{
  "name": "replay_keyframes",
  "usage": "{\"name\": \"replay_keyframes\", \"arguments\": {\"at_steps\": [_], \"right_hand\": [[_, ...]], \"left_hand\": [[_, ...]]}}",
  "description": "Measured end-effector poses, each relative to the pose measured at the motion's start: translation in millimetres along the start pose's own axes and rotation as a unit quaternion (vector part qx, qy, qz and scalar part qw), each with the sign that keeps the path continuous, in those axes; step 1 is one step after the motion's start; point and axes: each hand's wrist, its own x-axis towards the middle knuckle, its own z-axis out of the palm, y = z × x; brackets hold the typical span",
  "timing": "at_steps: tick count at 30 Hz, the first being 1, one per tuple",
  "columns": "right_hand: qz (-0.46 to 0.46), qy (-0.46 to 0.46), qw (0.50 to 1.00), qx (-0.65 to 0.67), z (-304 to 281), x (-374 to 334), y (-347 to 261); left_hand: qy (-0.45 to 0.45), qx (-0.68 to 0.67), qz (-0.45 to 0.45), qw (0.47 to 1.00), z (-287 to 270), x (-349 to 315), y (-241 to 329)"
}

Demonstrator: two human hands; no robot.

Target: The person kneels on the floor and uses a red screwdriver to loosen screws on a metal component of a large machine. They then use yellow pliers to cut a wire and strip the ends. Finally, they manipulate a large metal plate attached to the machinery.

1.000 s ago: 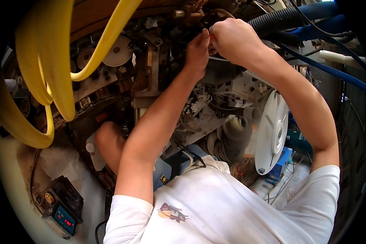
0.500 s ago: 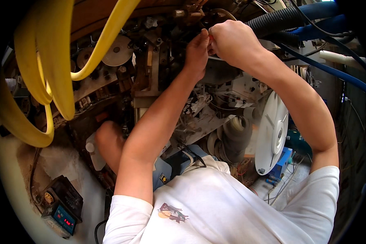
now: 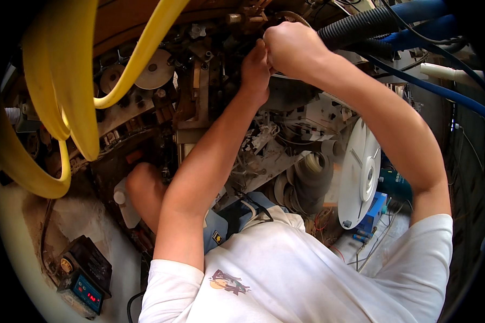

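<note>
Both my hands meet at the top middle of the view, over a dark, cluttered machine (image 3: 202,97). My right hand (image 3: 293,47) is a closed fist, its back toward me, and what it grips is hidden beneath the knuckles. Pressed close against it on the left, my left hand (image 3: 255,67) is closed with the thumb pointing up. The fingertips of both hands are out of sight, so whatever they hold cannot be made out. Just right of my right hand runs a black corrugated hose (image 3: 355,26).
Yellow flat hoses (image 3: 81,81) hang in loops at the left. Round metal discs (image 3: 155,69) sit on the machine. A large white reel (image 3: 361,177) stands at right beside a blue box (image 3: 373,212). A black control box (image 3: 83,274) with a lit display is at lower left.
Both hands have shifted slightly left, still together. A bit of orange that showed between them earlier is now hidden.
</note>
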Motion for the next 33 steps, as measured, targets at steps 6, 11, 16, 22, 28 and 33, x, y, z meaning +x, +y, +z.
{"name": "replay_keyframes", "arguments": {"at_steps": [6, 11, 16, 22, 28, 33], "right_hand": [[0.013, 0.005, 1.000, 0.020, -0.6, -5.0, -6.4], [-0.019, 0.038, 0.999, -0.008, -10.6, -25.8, 8.9], [-0.028, 0.061, 0.998, -0.008, -5.9, -19.2, 7.8], [-0.015, 0.045, 0.999, -0.008, -8.2, -16.1, 2.4], [-0.008, 0.023, 1.000, -0.001, -11.0, -7.9, -6.3], [-0.004, 0.010, 1.000, -0.009, -12.7, -7.6, -5.8]], "left_hand": [[-0.032, -0.026, 0.006, 0.999, -20.3, 8.5, -7.6], [-0.026, 0.025, -0.006, 0.999, 5.2, -4.3, 2.8], [-0.030, 0.030, 0.004, 0.999, 0.6, -0.4, 3.9], [-0.011, 0.019, 0.000, 1.000, 6.0, -3.4, 7.7], [-0.005, 0.021, 0.004, 1.000, -4.6, 1.7, 2.5], [0.019, 0.011, 0.011, 1.000, 3.7, -2.7, 4.4]]}}
